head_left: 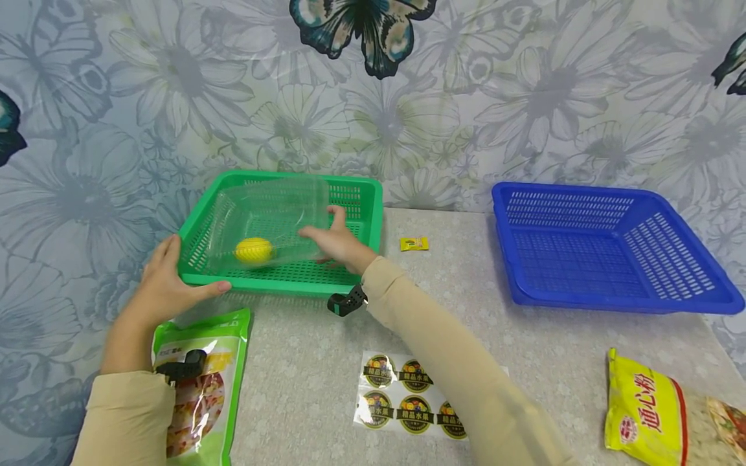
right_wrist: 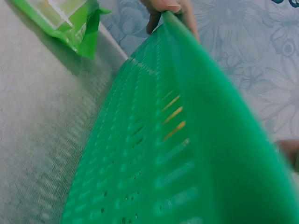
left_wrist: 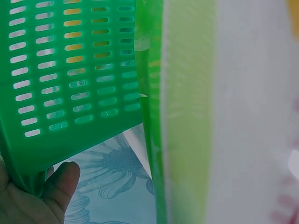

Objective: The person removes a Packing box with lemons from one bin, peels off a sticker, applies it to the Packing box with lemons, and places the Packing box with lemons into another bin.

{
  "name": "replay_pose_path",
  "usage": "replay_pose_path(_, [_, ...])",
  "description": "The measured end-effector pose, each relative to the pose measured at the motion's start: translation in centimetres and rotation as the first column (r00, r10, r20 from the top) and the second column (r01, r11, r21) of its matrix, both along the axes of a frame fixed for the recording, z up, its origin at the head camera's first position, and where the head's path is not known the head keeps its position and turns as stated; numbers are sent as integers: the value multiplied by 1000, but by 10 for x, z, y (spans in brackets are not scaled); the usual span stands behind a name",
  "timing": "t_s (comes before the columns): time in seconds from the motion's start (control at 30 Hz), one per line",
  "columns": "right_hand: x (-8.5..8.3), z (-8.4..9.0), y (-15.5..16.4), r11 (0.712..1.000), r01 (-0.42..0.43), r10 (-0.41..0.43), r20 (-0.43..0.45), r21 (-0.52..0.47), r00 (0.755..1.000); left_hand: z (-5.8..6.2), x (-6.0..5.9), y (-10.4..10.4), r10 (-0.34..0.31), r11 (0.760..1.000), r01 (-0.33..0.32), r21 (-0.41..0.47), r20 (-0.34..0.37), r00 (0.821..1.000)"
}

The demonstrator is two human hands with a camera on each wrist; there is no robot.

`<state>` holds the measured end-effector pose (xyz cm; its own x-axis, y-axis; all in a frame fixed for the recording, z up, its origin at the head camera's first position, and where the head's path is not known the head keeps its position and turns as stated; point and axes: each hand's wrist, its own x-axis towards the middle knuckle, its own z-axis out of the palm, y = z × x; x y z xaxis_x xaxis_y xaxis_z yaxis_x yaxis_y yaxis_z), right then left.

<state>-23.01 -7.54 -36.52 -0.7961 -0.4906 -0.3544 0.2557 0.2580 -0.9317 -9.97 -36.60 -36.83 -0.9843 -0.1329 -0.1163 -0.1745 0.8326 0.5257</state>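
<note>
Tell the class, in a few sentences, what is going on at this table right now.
A person works at a green basket. The left hand grips its near left corner. The right hand reaches inside and touches a clear plastic container with a yellow lemon in it. A blue basket sits to the right, apart from both hands.

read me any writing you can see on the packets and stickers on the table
"通心粉" on the yellow packet at the right.
"精品水果" on each round label of the sticker sheet.
Green snack bag beside the left sleeve: print too blurred to read.
Small yellow sachet between the baskets: print too small to read.
</note>
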Motion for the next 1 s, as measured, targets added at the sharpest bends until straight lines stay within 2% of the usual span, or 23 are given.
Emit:
replay_pose_path(0.1, [0, -1, -1, 999, -19, 20, -47, 38, 999, 0, 0, -1, -1, 1000, 1, -1, 0, 1000])
replay_pose_path(0.27, [0, -3, -3, 1000, -18, 17, -75, -14, 997, -1, 1, -1, 1, 1000, -1, -3, 3, 1000])
replay_pose_path(0.43, [3, -1, -3, 1000, -26, 25, -122, -7, 992, -1, 1, -2, 0, 1000, 0, -3, -5, 1000])
replay_pose_path(0.73, [5, 1, -5, 998, 49, -55, -164, -38, 985, 0, 1, -2, -2, 1000, 2, -6, -8, 1000])
replay_pose_path(1.0, [6, 10, 0, 996, 36, -53, -217, -83, 975, 0, 1, -2, -6, 1000, 6, -6, -8, 1000])
